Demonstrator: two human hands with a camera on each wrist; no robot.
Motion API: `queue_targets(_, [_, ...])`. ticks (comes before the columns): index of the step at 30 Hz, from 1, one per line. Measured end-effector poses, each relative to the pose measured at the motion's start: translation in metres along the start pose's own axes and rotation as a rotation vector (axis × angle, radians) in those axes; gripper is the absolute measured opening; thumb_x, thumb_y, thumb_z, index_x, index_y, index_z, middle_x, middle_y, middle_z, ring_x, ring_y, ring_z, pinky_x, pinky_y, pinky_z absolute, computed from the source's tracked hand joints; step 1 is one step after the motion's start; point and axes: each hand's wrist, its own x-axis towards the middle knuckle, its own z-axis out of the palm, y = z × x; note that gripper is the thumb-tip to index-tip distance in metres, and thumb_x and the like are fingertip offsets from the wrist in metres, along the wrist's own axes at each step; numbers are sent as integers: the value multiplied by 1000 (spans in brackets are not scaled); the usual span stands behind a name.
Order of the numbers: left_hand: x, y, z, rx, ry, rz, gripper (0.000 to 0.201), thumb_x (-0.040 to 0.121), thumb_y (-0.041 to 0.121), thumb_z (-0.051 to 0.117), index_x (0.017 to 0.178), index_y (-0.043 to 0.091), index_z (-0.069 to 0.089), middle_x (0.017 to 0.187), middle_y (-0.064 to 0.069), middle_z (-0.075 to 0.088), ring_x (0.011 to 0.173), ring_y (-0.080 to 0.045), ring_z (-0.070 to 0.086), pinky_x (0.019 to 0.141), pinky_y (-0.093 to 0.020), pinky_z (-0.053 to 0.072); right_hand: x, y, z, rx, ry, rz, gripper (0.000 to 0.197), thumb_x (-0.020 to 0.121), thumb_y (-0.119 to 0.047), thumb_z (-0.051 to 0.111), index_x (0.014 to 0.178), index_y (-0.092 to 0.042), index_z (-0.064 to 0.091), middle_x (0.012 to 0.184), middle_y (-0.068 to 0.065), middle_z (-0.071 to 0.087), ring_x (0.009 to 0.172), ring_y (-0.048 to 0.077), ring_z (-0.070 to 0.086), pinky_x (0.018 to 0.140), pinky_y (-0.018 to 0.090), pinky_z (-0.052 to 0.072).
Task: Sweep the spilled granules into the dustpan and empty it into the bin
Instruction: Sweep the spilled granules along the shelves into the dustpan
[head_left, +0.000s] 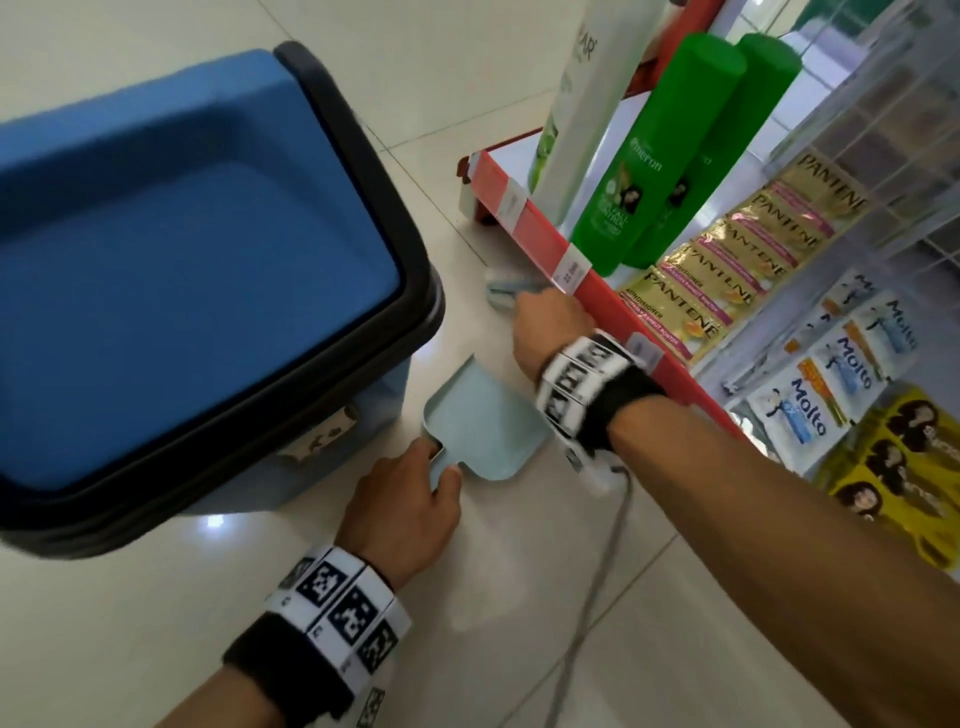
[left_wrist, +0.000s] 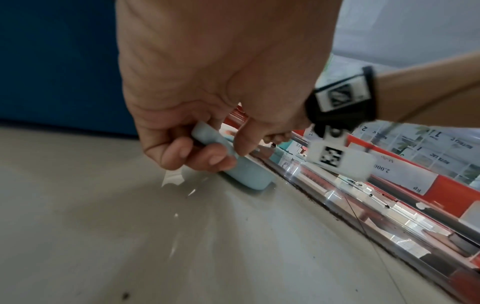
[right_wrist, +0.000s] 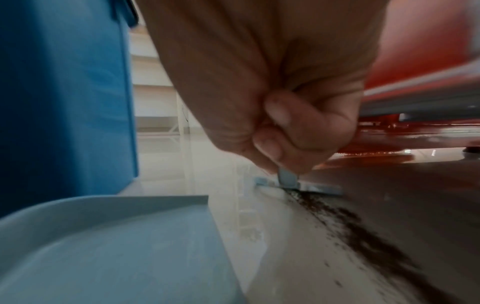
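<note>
Head view: lower centre of frame, left hand gripped the handle of the pale dustpan, fingers curled round it, pan flat on the floor. Farther up, right hand clenched the small brush, fingers wrapped tight. Dark granules trailed along the shelf base, right of the pan. Best swept with short low strokes toward a firmly pressed pan lip. Blue bin filled the upper left, lid closed.
</note>
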Motion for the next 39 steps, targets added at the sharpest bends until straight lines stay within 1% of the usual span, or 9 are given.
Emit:
queue_targets(4, [-7,-2,-3,-7,-5,13,35,100,36,45,127,18,56,116,-8,70,109,-27,63,94,-39,50,-52,20,-8,-35,-13,-9,22,94,-5,41,85,-11,61,94,14,67,84,32,65,67,35,42])
queue_targets(9, [-13,-3,-2,11,-14,16,32,100,35,45,125,18,57,112,-5,70,107,-26,64,91,-37,50,-43,4,-26,38,128,-118,16,96,-8,43,98,-8,59,84,9,55,72,25,49,55,31,34])
queue_targets(15, [-17,-3,0,15,-22,18,32,100,36,43,124,19,56,107,-6,70,104,-27,63,93,-40,50,-7,-13,-33,280,244,-65,22,96,-3,43,115,-7,54,102,17,64,84,34,62,71,41,52])
queue_targets(22, [-19,-4,0,28,-35,20,37,101,37,43,131,19,54,114,-8,69,108,-28,62,95,-41,49,8,-10,-14,711,126,84,36,97,-6,47,131,-18,48,121,9,60,99,28,60,89,40,54])
queue_targets(24, [-19,-5,0,25,-36,23,36,101,36,43,130,18,54,114,-8,69,108,-28,62,95,-41,49,5,-7,-6,604,145,57,41,96,-7,48,133,-23,43,120,13,60,99,33,61,85,39,52])
queue_targets(27, [-21,-4,1,7,-36,39,34,100,36,44,126,17,56,106,-10,70,101,-29,64,91,-41,51,-4,-2,0,446,163,20,56,92,-3,46,137,-32,30,93,15,63,75,37,63,72,49,57])
queue_targets(30, [-23,-2,2,6,-32,51,33,100,36,44,126,19,56,103,-7,71,99,-27,66,90,-40,52,-12,4,2,377,145,-26,71,87,2,45,142,-37,23,95,14,66,69,34,63,66,48,59])
queue_targets(35, [-22,-1,4,11,-20,74,30,100,35,44,123,19,57,87,0,64,92,-25,66,84,-35,52,-15,4,5,303,92,-96,59,91,2,44,143,-23,33,78,10,63,60,24,57,60,37,54])
queue_targets(39, [-24,-3,2,15,-23,71,32,100,37,43,123,19,56,91,-6,67,93,-28,65,84,-37,52,-8,-5,3,247,92,-108,32,98,-13,46,130,-10,50,95,16,67,78,31,65,70,39,57])
